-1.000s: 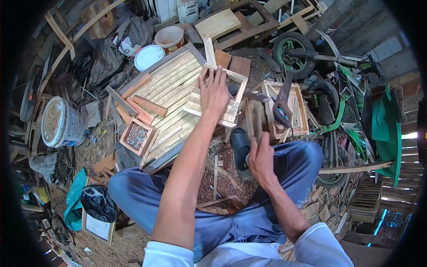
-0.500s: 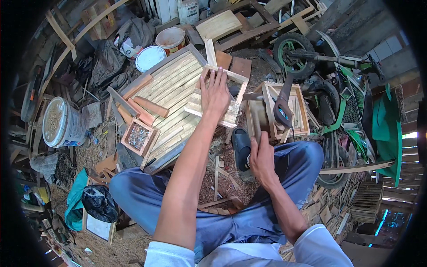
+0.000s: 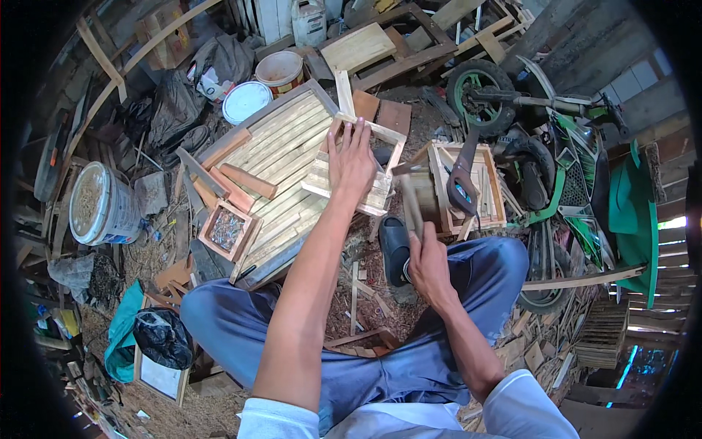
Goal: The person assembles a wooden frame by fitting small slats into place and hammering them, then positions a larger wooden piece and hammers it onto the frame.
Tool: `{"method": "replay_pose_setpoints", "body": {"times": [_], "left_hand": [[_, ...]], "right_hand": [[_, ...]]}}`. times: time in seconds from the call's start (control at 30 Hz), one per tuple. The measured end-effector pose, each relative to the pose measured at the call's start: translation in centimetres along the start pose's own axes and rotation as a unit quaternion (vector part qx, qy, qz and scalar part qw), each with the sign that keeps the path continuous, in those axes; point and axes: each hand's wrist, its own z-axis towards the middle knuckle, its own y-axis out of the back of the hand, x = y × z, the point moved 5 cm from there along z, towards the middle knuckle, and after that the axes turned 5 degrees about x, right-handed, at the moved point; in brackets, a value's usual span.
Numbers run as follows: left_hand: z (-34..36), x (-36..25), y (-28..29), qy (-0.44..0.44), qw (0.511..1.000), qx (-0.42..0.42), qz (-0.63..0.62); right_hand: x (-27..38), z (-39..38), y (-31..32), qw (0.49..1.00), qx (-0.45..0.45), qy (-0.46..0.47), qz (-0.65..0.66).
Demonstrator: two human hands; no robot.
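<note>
My left hand [image 3: 352, 168] holds down a small wooden frame [image 3: 395, 152] of pale strips, its palm across the slats and its fingers reaching over the far rail. The frame rests on the right edge of a slatted wooden panel [image 3: 281, 143]. In my right hand [image 3: 429, 267] is a hammer [image 3: 412, 201], gripped by its wooden handle. Its head, smeared by motion, is close to the frame's right corner. An open wooden box of nails [image 3: 228, 229] sits at the panel's near left, beside several reddish wood offcuts [image 3: 248, 179].
Right of the hammer stands a wooden box [image 3: 493, 179] with a handsaw [image 3: 462, 183] across it. A black slipper [image 3: 394, 249] lies between my knees. A green small motorbike [image 3: 563, 172] is at the right, a white bucket [image 3: 106, 203] at the left. Wood scraps and shavings litter the floor.
The hammer has swung slightly left, its head nearer the frame's right corner, and its handle is now blurred. My left hand stays on the frame.
</note>
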Motion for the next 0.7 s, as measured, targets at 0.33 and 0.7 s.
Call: {"method": "replay_pose_setpoints", "body": {"times": [0.33,0.7], "left_hand": [[-0.1,0.2,0.0,0.013,1.000,0.016,-0.008],[-0.1,0.4,-0.2,-0.002,0.999,-0.043,-0.006]], "right_hand": [[1.1,-0.4,0.4,0.997,-0.031,0.017,0.066],[2.4,-1.1,1.8,0.994,-0.078,0.050,0.057]]}}
